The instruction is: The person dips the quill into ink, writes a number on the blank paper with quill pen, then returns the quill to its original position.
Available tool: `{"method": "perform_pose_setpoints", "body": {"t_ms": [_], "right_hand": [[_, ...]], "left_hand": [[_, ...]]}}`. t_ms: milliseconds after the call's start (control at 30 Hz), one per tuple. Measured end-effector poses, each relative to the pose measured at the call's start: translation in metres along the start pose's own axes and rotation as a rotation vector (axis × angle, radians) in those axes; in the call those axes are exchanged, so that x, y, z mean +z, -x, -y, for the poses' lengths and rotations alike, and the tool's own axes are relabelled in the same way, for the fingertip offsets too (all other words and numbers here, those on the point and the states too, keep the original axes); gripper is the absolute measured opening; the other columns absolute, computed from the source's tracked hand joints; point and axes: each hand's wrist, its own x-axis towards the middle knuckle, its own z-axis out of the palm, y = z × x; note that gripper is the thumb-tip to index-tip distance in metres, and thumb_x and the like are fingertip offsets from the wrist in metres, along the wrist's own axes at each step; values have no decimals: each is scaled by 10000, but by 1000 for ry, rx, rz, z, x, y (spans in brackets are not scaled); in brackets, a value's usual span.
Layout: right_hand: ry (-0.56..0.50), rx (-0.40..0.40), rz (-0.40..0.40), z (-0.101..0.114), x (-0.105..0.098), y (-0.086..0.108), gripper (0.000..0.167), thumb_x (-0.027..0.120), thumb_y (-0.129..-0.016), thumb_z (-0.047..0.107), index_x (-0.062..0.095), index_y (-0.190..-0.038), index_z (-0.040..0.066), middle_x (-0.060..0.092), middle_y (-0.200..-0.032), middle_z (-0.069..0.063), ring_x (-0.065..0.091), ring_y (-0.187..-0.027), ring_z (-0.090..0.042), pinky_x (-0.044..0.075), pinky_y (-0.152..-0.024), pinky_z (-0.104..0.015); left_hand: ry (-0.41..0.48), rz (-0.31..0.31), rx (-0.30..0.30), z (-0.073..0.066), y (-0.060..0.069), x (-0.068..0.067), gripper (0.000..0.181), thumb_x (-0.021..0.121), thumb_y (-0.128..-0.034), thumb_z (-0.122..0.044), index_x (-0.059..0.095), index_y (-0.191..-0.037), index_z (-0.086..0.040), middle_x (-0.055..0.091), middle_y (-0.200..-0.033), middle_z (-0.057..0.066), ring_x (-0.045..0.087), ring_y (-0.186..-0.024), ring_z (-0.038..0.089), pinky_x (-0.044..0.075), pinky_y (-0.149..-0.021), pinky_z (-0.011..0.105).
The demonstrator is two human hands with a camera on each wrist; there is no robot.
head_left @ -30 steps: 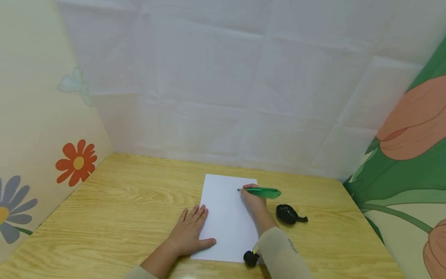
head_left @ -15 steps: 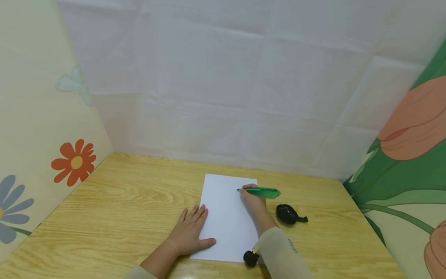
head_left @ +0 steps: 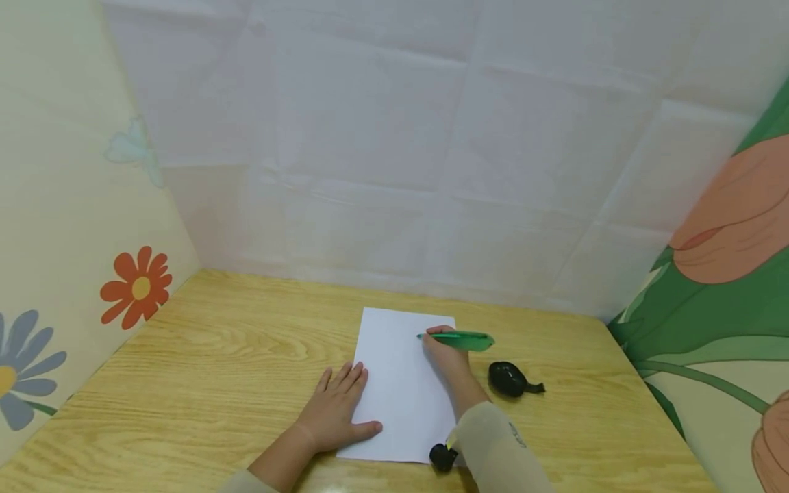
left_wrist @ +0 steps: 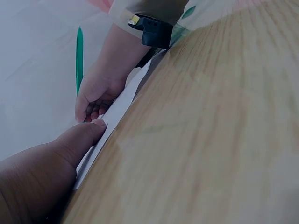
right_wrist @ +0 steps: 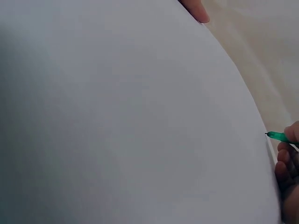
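Note:
A white sheet of paper (head_left: pixel 401 397) lies lengthwise on the wooden table. The person's left hand (head_left: pixel 335 411) rests with spread fingers on the sheet's left edge; its thumb (left_wrist: pixel 88 135) lies on the paper in the left wrist view. Over the upper right of the sheet, the right hand (head_left: pixel 448 356) pinches a slim green pen (head_left: pixel 465 340), wider toward its back end. The pen's dark tip points left, at or just above the paper; contact cannot be told. In the right wrist view the pen (right_wrist: pixel 278 136) shows between thumb and fingers. No marks are visible on the paper.
A glossy black rounded object (head_left: pixel 508 378) with a short tail lies on the table, right of the right forearm. A small black camera (head_left: pixel 442 457) sits at the right wrist. A white cloth (head_left: pixel 370 137) hangs behind the table (head_left: pixel 246 342), between flower-patterned side panels.
The right hand and the pen have shifted very slightly left. The left hand and the paper stay where they were.

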Motion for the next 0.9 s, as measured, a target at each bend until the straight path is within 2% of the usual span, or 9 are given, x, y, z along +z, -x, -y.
{"method": "perform_pose_setpoints", "body": {"t_ms": [400, 633, 900], "right_hand": [[-5, -11, -4, 0, 2, 2, 162, 710, -852, 196, 703, -953, 70, 720, -956, -70, 617, -878, -171, 473, -761, -242], [5, -22, 5, 1, 3, 2, 155, 717, -849, 205, 707, -939, 79, 717, -947, -67, 625, -888, -183, 496, -777, -284], [-10, 15, 19, 3, 3, 2, 138, 715, -853, 216, 712, -929, 101, 717, -946, -49, 627, -887, -180, 505, -810, -305]], "left_hand": [[4, -1, -5, -3, 3, -3, 1011, 564, -834, -703, 321, -1510, 9, 259, -1611, 165, 181, -1515, 346, 79, -1217, 589], [9, -1, -5, -1, 1, -2, 1012, 582, -834, -687, 317, -1508, 20, 254, -1610, 174, 174, -1516, 351, 69, -1216, 587], [11, 5, -3, -1, 0, -2, 1024, 585, -827, -692, 318, -1506, 26, 250, -1611, 178, 177, -1515, 349, 73, -1217, 587]]}}
